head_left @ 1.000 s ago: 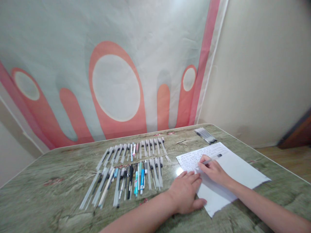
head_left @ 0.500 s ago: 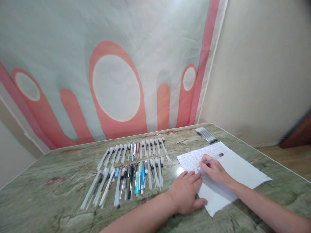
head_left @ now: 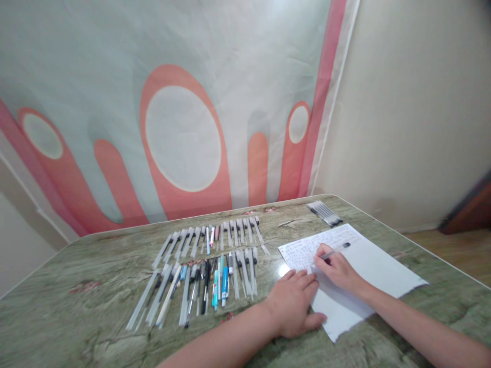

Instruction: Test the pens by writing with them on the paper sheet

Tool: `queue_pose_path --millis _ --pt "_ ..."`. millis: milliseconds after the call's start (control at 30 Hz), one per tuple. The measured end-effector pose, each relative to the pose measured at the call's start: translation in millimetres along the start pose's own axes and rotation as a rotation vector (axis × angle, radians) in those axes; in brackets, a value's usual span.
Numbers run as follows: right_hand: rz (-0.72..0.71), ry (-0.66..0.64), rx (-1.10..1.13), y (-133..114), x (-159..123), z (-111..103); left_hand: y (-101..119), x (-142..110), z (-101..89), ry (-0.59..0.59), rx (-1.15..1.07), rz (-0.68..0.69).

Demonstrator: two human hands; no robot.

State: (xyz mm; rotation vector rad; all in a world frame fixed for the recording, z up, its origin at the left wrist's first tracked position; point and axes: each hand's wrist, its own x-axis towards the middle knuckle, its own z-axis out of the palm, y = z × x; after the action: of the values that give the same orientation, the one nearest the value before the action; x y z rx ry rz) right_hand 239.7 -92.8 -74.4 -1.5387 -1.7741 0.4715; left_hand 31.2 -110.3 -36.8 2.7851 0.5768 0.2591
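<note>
My right hand (head_left: 336, 267) is closed round a pen (head_left: 337, 251) with a clear barrel and a dark end, which slants up to the right. Its tip, hidden behind my fingers, is at the sheet of paper (head_left: 387, 271). Small handwriting covers the upper left part of that sheet; the lower part is blank, and its bottom edge looks torn. My left hand (head_left: 293, 301) lies flat with fingers stretched, its fingertips and thumb on the left edge of the paper and the palm by the table (head_left: 107, 301).
Left of my hands lie two rows of pens: a back row (head_left: 230, 233) and a front row (head_left: 187, 294), mostly clear barrels with a few coloured ones. A bundle of thin pens or refills (head_left: 324, 213) lies beyond the paper. A printed backdrop (head_left: 238, 61) hangs behind the table.
The pen's dark end has shifted very slightly left with my right hand. My left hand stays where it was on the paper.
</note>
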Motion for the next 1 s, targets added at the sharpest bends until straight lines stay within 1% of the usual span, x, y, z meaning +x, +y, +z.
queue_pose_path --millis 467,667,767,833,900,1000 --pt "0.001 0.0 0.046 -2 0 -2 0 -1 0.4 0.002 0.014 0.0" --pt "0.084 0.037 0.16 4 0 -1 0 -1 1.7 0.008 0.009 -0.003" --pt "0.116 0.025 0.227 4 3 -1 0 -1 0.5 0.006 0.014 -0.001" --pt "0.136 0.0 0.272 0 7 -1 1 -2 -0.5 -0.001 0.023 0.002" --pt "0.143 -0.058 0.329 -8 15 -1 2 -2 -1.3 -0.007 0.034 0.008" --pt "0.091 -0.239 0.394 -29 34 1 2 -1 -1.7 -0.004 0.046 0.024"
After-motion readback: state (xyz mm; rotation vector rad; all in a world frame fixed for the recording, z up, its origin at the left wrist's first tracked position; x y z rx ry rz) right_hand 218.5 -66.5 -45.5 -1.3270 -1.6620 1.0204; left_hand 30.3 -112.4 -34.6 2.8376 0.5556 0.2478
